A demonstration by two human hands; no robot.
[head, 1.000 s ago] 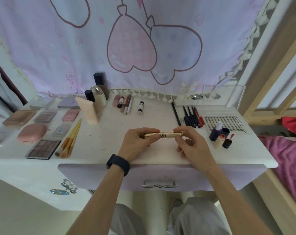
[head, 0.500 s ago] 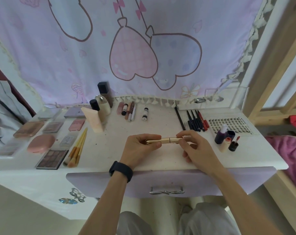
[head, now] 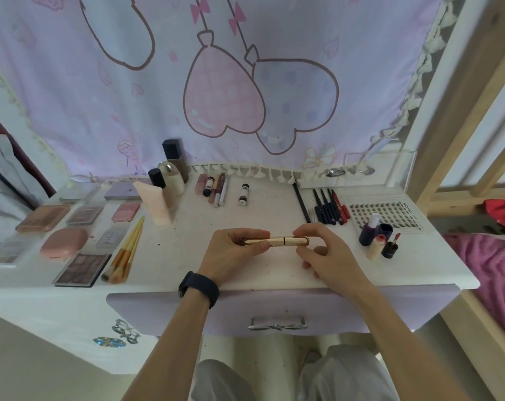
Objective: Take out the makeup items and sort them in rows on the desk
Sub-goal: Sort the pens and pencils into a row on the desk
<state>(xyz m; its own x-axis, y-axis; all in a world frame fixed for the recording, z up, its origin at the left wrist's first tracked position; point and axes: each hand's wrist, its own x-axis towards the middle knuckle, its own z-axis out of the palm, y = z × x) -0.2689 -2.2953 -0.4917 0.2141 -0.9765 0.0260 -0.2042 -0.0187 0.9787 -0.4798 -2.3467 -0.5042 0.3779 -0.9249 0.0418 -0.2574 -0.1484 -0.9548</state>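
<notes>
A gold mascara tube lies level above the middle of the white desk. My left hand pinches its left end and my right hand pinches its right end. Palettes and compacts lie in rows at the left, beside a bundle of brushes. Bottles and a pink tube stand at the back. Slim lip tubes lie behind the hands, and a row of dark pencils lies to the right.
A lash sheet lies at the right, with small bottles in front of it. A clear box stands at the back right. The lilac drawer below the desk edge is shut. A wooden bed frame rises on the right.
Both hands keep hold of the gold tube and the fingers have shifted along it. The head has tilted up a little, so the desk sits lower in view.
</notes>
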